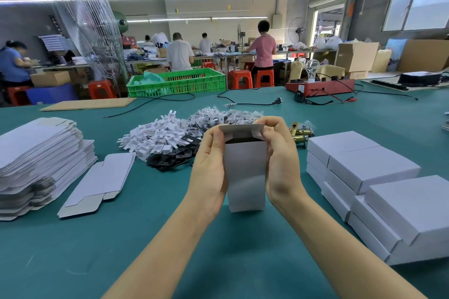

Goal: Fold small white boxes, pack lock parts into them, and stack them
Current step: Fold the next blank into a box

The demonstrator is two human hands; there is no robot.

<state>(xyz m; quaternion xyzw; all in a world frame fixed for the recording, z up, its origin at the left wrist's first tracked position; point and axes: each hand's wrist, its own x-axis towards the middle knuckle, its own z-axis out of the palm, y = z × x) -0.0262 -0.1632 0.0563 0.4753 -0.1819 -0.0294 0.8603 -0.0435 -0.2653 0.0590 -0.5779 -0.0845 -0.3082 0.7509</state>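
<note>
Above the green table (218, 250), from the head view, I hold a small white box (245, 172) upright between both hands, its bottom edge hanging just clear of the surface. My left hand (209, 167) curls around the box's left side, thumb lying up along the front near the top corner. My right hand (281, 160) wraps the right side, fingers bent over the top flap (240, 128), which is partly folded over a dark opening.

Left of the box lies one flat unfolded carton (97, 182), and further left a tall stack of flat cartons (38, 160). Beyond the box, on its left, sits a heap of white plastic parts (155, 136) on top of black plates (170, 160); directly behind it I see a pile of small bagged parts (218, 114). Just right of my right hand, brass lock pieces (300, 132) show. Right of the box, closed white boxes (364, 165) stand stacked in several layers.

Far beyond the box, a green crate (179, 82) sits past the table's edge.
</note>
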